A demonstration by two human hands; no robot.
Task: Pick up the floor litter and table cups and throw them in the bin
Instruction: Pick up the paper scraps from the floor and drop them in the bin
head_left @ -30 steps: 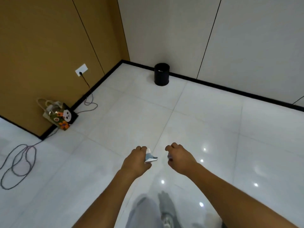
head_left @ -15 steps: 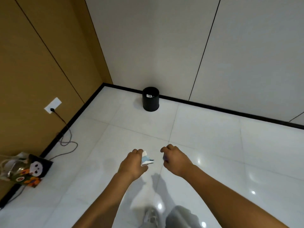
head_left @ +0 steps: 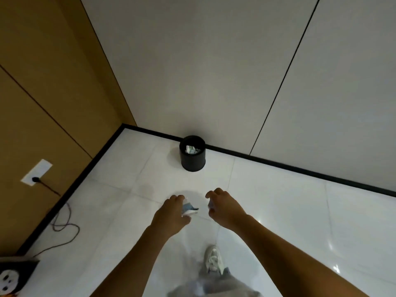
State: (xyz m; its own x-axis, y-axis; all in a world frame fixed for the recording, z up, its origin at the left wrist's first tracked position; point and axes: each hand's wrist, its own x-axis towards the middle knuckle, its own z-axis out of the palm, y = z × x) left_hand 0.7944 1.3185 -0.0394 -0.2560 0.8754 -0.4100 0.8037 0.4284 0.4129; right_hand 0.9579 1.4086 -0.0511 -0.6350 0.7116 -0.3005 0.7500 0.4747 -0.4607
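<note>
A black round bin (head_left: 192, 156) stands on the white tiled floor against the far wall, with crumpled litter inside it. My left hand (head_left: 171, 213) grips a crumpled white and blue piece of litter (head_left: 189, 207) that sticks out to the right of the fingers. My right hand (head_left: 225, 207) is curled round a small pale scrap (head_left: 211, 205), mostly hidden in the fist. Both hands are held out in front of me, well short of the bin.
A brown panelled wall runs along the left with a white socket (head_left: 36, 172) and a cable (head_left: 62, 219) trailing on the floor. A dark bag (head_left: 15, 275) sits at the lower left. My shoe (head_left: 213, 261) is below my arms.
I have walked toward the bin, which now looks bigger and closer. Both hands keep their hold on the litter. The bag has slid to the lower left corner.
</note>
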